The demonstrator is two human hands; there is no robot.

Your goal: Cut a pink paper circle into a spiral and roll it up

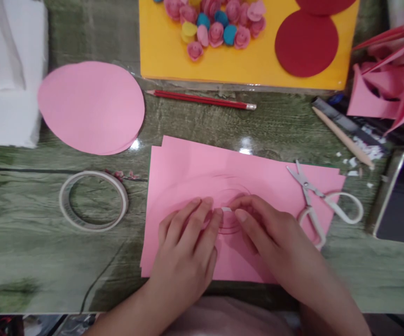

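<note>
Two stacked sheets of pink paper lie in front of me. On them rests a thin pink paper round with curved cut lines, hard to tell from the sheet beneath. A small white piece, like a bit of tape, sits on it between my hands. My left hand lies with fingers stretched on the pink paper, its index fingertip touching the white piece. The thumb and forefinger of my right hand close together at the round's right side, beside the white piece. White-handled scissors lie spread on the sheets' right side.
A roll of tape and pink ovals lie left. Behind are a red pencil and a yellow sheet bearing paper roses and red circles. At right are a phone, a wooden stick and pink scraps.
</note>
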